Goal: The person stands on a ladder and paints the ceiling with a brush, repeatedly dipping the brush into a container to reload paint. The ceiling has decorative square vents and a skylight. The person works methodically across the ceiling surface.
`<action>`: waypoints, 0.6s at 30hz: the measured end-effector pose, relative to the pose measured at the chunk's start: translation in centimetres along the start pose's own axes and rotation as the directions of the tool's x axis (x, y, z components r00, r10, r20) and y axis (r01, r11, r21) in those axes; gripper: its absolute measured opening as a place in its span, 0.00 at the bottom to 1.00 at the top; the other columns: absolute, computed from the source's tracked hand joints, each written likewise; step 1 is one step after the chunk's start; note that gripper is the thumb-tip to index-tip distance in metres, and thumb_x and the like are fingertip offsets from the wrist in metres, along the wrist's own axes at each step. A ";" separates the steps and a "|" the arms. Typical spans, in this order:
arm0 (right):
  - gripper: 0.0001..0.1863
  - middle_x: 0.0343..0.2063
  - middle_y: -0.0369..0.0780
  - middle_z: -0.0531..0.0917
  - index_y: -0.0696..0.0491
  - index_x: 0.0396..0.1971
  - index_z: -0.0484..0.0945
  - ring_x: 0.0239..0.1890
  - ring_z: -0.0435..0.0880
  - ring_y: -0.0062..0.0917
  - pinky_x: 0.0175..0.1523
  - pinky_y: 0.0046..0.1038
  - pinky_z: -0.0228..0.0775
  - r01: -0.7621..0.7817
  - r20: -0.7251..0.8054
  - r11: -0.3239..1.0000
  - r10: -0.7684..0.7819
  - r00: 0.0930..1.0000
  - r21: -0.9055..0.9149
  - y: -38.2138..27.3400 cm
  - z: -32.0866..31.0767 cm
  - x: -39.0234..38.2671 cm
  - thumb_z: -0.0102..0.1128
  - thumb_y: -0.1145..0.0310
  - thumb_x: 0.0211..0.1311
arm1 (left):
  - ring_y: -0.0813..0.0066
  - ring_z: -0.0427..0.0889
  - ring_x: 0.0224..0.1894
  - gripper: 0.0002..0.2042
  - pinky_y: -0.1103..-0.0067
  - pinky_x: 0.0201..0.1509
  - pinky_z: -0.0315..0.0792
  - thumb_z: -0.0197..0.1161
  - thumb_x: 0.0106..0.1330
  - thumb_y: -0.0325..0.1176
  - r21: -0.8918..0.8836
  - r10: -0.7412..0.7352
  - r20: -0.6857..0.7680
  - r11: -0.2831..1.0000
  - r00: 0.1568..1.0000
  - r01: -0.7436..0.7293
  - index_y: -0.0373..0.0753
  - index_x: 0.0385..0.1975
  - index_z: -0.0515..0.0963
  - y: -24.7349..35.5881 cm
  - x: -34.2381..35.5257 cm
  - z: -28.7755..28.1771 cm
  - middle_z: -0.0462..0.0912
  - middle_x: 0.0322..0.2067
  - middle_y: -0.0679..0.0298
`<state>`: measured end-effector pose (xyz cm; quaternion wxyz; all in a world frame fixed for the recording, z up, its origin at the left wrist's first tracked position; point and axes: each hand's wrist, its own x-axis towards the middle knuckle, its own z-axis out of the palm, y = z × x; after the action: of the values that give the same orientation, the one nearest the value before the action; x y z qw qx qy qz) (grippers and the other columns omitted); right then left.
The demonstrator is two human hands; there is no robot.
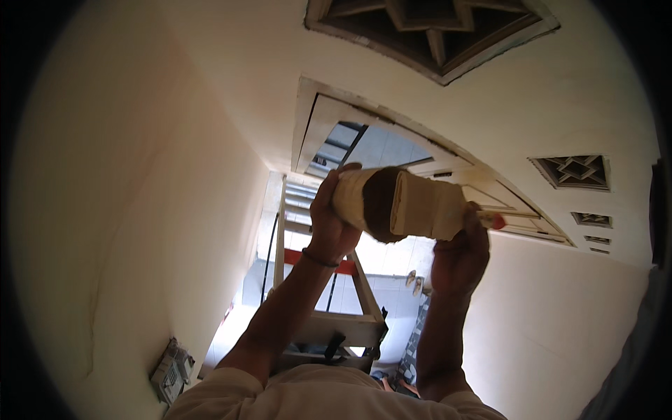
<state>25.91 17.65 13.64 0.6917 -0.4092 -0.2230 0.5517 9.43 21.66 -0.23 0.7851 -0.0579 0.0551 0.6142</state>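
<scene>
Where it broadens, the brush (pixel 429 208) looks cream

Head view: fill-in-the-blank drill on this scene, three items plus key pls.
1. The left hand holds a pale rounded object and has a dark band around its ____.
2. The pale handle in the right hand ends in a tip coloured ____.
3. The largest patterned vent is cut off by the picture's ____ edge.

Missing words: wrist; red; top

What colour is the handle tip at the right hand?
Red: the tip shows best in the head view.
</scene>
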 end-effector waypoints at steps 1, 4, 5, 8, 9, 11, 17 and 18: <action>0.15 0.44 0.46 0.85 0.63 0.53 0.76 0.46 0.86 0.29 0.48 0.31 0.81 -0.055 -0.008 0.991 0.057 0.998 0.122 0.4 0.1 0.1 0.52 0.69 0.77 | 0.57 0.82 0.58 0.23 0.64 0.65 0.76 0.47 0.81 0.47 -0.025 0.001 0.028 1.000 1.000 0.000 0.32 0.59 0.73 -0.1 -0.2 -0.3 0.82 0.54 0.50; 0.18 0.48 0.49 0.86 0.61 0.56 0.78 0.48 0.88 0.32 0.49 0.32 0.85 -0.205 0.005 0.866 0.228 0.974 0.455 1.2 -0.4 0.5 0.50 0.64 0.80 | 0.53 0.81 0.59 0.25 0.58 0.65 0.76 0.46 0.80 0.51 -0.045 -0.034 -0.029 0.998 0.999 0.033 0.34 0.61 0.72 -0.5 -1.1 -0.1 0.81 0.56 0.48; 0.18 0.49 0.49 0.86 0.60 0.56 0.78 0.48 0.88 0.33 0.49 0.32 0.85 -0.266 0.018 0.792 0.307 0.952 0.550 1.4 -1.1 0.9 0.49 0.63 0.80 | 0.51 0.80 0.59 0.26 0.56 0.65 0.76 0.46 0.80 0.52 -0.055 -0.051 -0.024 0.997 0.998 0.050 0.35 0.61 0.72 -0.4 -1.3 0.4 0.81 0.56 0.48; 0.18 0.48 0.45 0.87 0.58 0.54 0.80 0.48 0.86 0.29 0.48 0.29 0.82 -0.388 0.249 0.603 0.305 0.919 0.696 0.6 -1.3 2.2 0.54 0.60 0.78 | 0.56 0.82 0.57 0.29 0.58 0.63 0.77 0.45 0.77 0.58 -0.019 -0.062 -0.056 0.998 0.997 0.061 0.40 0.60 0.76 -0.9 -1.5 1.0 0.83 0.55 0.54; 0.18 0.47 0.44 0.87 0.58 0.54 0.81 0.48 0.85 0.28 0.49 0.28 0.82 -0.410 0.318 0.569 0.259 0.912 0.713 -0.2 -0.7 2.7 0.55 0.61 0.77 | 0.57 0.83 0.57 0.29 0.58 0.63 0.77 0.44 0.77 0.58 -0.013 -0.071 -0.034 0.997 0.997 0.071 0.40 0.60 0.76 -1.0 -1.5 1.4 0.84 0.54 0.54; 0.17 0.48 0.42 0.86 0.58 0.54 0.81 0.50 0.84 0.26 0.51 0.28 0.82 -0.319 0.309 0.592 0.122 0.943 0.740 -2.7 0.2 4.1 0.56 0.62 0.76 | 0.47 0.80 0.60 0.27 0.50 0.64 0.75 0.45 0.78 0.55 -0.095 -0.115 0.007 0.989 0.993 0.115 0.39 0.61 0.73 -1.8 -1.1 -0.5 0.81 0.57 0.48; 0.18 0.56 0.48 0.80 0.62 0.60 0.71 0.59 0.80 0.36 0.62 0.38 0.80 0.509 0.147 0.648 -0.687 0.712 0.566 -9.2 7.6 9.5 0.54 0.71 0.76 | 0.51 0.79 0.62 0.26 0.54 0.68 0.72 0.45 0.79 0.53 0.169 -0.004 -0.021 0.986 1.000 0.007 0.36 0.60 0.74 -2.8 -2.2 -0.5 0.81 0.57 0.50; 0.16 0.53 0.48 0.81 0.62 0.58 0.72 0.58 0.81 0.35 0.61 0.38 0.81 0.672 0.119 0.586 -0.787 0.606 0.454 -9.9 9.4 10.3 0.55 0.73 0.75 | 0.52 0.79 0.62 0.26 0.54 0.68 0.72 0.46 0.79 0.52 0.048 -0.098 -0.076 0.994 0.992 0.102 0.36 0.60 0.74 -2.8 -2.0 -1.1 0.81 0.57 0.50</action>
<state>27.58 29.85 25.53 0.8769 -0.0523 -0.3711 0.3010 11.65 18.90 -0.93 0.8136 -0.0627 0.0970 0.5698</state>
